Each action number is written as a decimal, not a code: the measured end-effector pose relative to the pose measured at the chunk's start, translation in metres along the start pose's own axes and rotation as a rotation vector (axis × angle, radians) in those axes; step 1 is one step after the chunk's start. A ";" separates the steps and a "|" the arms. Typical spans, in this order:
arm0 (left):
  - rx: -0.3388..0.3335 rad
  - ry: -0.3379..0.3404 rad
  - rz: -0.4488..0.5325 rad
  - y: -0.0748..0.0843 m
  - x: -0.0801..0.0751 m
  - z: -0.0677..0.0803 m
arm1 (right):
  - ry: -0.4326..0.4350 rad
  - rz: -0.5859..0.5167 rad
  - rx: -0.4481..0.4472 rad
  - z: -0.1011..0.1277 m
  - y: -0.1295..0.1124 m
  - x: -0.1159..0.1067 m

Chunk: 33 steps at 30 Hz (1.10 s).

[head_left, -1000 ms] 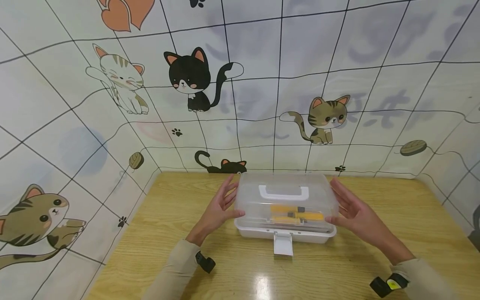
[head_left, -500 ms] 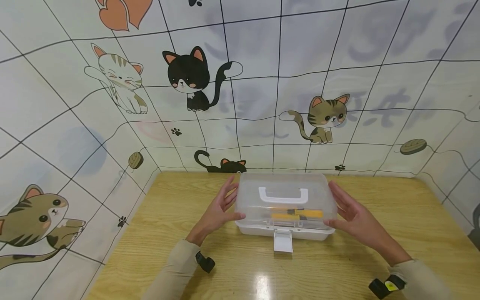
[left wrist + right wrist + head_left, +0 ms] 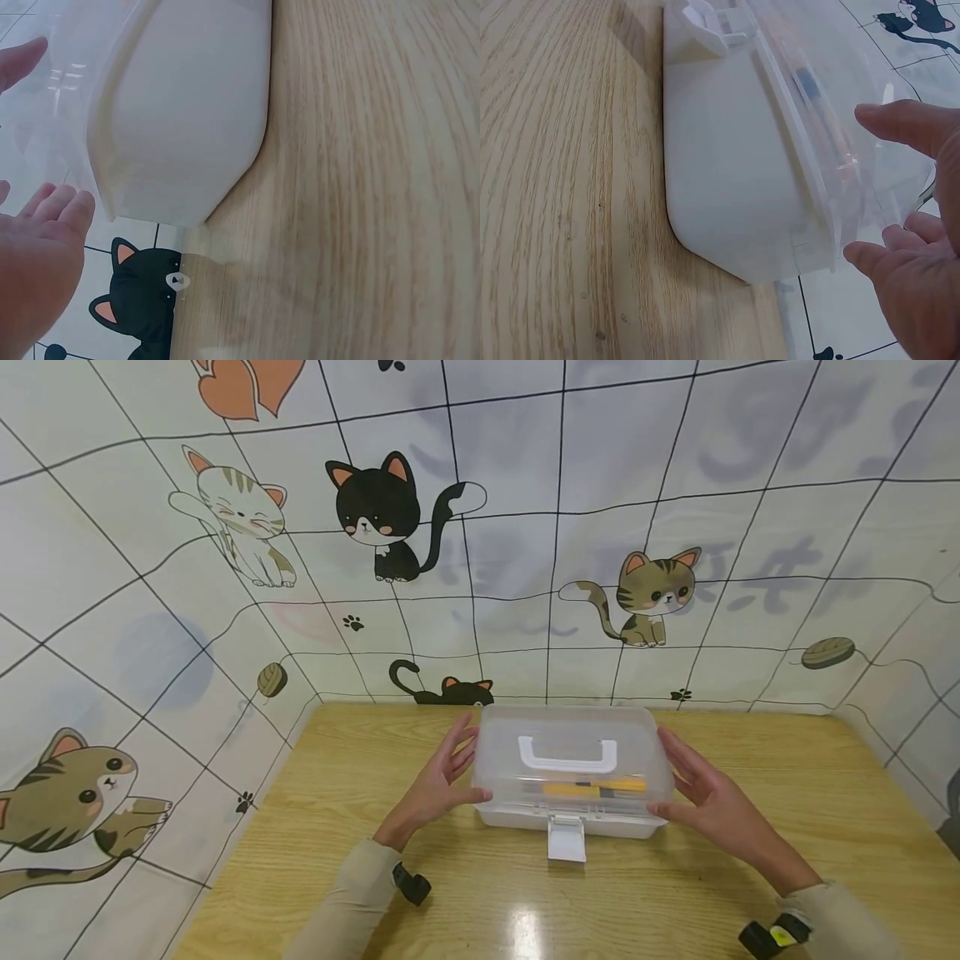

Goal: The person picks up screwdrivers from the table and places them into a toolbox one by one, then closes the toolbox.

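A white plastic toolbox with a clear domed lid (image 3: 573, 772) sat near the back of the wooden bench (image 3: 300, 827). The left hand (image 3: 438, 781) and right hand (image 3: 701, 793) pressed its lid ends with straight, open fingers. Its white front latch (image 3: 566, 839) hung undone; uneven pressure could likely leave the lid skewed.

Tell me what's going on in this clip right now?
A person sits at a wooden table with both hands on a small plastic toolbox. The left hand and the right hand flank its clear lid, fingers straight, thumbs against the lid's lower front corners. The lid lies down on the white base, and the front latch hangs open on the table. Yellow-handled tools show through the lid, under the white handle.
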<state>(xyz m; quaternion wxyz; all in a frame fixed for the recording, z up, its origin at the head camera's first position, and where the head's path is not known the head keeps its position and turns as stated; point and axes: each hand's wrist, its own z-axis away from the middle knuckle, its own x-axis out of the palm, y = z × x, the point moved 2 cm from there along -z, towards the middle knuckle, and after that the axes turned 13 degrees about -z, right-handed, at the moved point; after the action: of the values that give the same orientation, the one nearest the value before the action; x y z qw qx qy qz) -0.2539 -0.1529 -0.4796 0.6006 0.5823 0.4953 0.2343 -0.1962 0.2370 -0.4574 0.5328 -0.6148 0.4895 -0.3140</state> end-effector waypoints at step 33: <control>0.144 0.067 -0.764 0.051 0.016 -0.022 | -0.034 0.636 -0.204 -0.016 -0.031 0.039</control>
<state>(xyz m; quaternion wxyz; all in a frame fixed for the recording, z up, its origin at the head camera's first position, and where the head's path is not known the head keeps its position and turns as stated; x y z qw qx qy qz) -0.2520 -0.1180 -0.4333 0.5854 0.3885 0.7112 -0.0229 -0.1899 0.1935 -0.4288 0.5477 -0.4865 0.6770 -0.0710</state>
